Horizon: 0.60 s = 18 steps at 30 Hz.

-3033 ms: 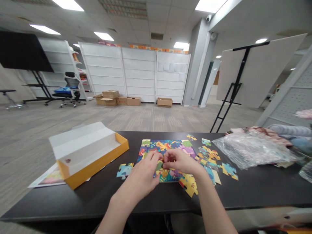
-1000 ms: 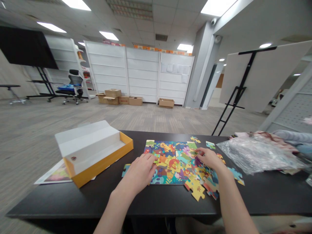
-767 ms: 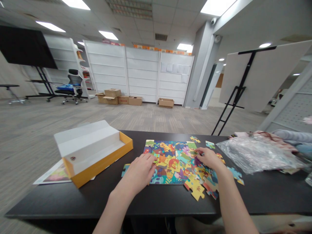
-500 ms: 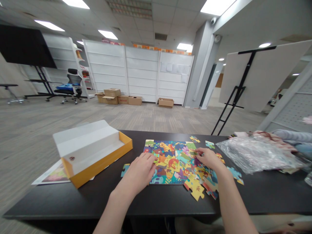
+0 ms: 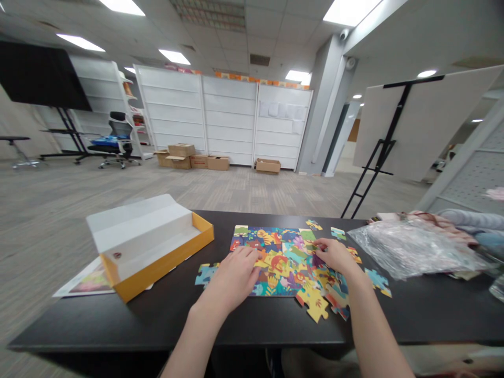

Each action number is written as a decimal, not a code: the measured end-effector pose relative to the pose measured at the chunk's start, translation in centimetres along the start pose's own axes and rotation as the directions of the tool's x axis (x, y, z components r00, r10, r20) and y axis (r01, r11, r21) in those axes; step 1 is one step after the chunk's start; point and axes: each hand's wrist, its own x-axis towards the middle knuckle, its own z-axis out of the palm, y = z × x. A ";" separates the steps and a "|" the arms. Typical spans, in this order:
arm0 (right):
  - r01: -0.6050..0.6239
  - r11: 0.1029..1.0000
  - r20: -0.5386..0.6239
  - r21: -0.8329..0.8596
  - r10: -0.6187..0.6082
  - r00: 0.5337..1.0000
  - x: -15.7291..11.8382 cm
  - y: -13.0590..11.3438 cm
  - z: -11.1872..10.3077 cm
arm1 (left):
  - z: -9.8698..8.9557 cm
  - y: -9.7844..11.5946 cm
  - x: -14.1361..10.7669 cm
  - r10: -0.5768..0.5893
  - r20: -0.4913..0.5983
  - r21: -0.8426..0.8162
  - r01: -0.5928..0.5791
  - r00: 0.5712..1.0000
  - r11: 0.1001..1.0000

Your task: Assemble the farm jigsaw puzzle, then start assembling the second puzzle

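Cardboard jigsaw puzzle (image 5: 281,262) sits assembled in part on a black tabletop (image 5: 252,326)

Nearest the body, the pale bare left hand (image 5: 236,275) lies open and nearly flat on the puzzle's lower-left area, gripping nothing that shows, as if steadying the interlocked pieces. The right hand (image 5: 334,256) rests on its right side with the fingers lightly curved. Those fingers hide what lies beneath them, so I cannot tell whether they have hold of a piece.

The puzzle, a dense pattern of orange, teal, purple and yellow, lies flat between both hands at the table's middle. A yellow loose piece (image 5: 314,308) and a blue loose piece (image 5: 378,281) lie off its right edge, while another blue loose piece (image 5: 207,273) sits just left of it, all seemingly kept within easy reach.

Farther left, an open orange-and-white cardboard puzzle box (image 5: 157,268) sits clear of the work, partly on a printed picture sheet (image 5: 84,281). To the right, a crumpled clear plastic bag (image 5: 409,252) lies pushed aside against folded fabric (image 5: 468,223). Beyond the table, brown cardboard cartons (image 5: 177,163) stand before white shelving panels (image 5: 228,115).
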 end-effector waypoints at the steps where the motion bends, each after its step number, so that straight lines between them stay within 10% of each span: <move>1: -0.003 1.000 -0.002 -0.002 0.003 1.000 0.1 0.1 0.1 | 0.1 0.0 0.0 0.000 -0.002 -0.001 0.000 1.000 1.000; 13: -0.024 1.000 -0.066 -0.004 0.023 0.998 0.1 0.0 0.6 | 1.8 1.6 1.9 0.012 0.013 0.001 -0.012 1.000 1.000; 18: -0.007 1.000 -0.100 0.010 0.008 0.995 0.2 0.3 0.9 | 3.5 3.4 2.9 -0.154 -0.059 0.094 0.159 0.986 0.983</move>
